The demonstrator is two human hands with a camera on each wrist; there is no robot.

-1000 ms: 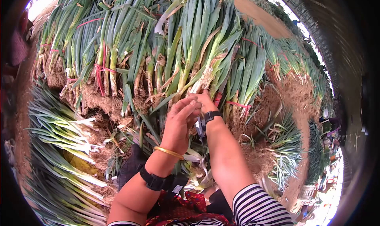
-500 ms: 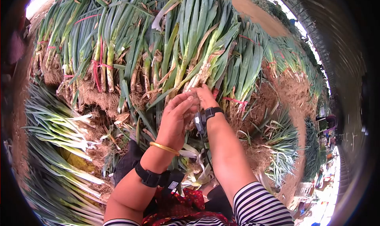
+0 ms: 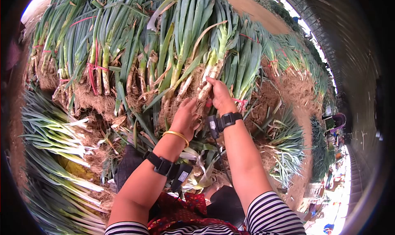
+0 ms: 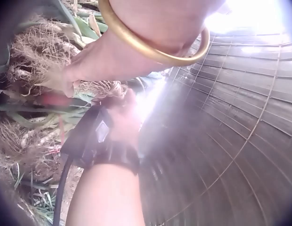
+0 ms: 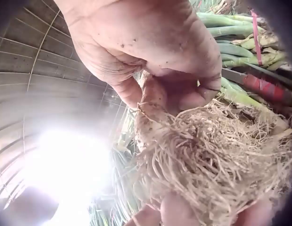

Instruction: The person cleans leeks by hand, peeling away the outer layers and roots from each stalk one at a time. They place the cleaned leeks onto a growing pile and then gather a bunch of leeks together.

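Note:
In the head view the right hand grips the pale, soil-marked lower stalk of a leek, whose green leaves point up. The right wrist view shows its thumb and fingers around the stalk just above a thick tangle of roots. Fingertips of the left hand touch the underside of those roots. The left hand is cupped loosely below and left of the right hand, fingers relaxed. A red-wrapped handle with a metal part lies beside the right hand.
Bundled leeks with red ties stand across the back. Loose leeks lie at the left, roots inward. Another leek pile lies right, beside a dirt path. Peeled leaves are scattered near the person's knees.
The hands, close together before, have moved apart, the left one lower. The right hand has shifted slightly rightward, and the gripped leek now shows more clearly with its roots between the hands.

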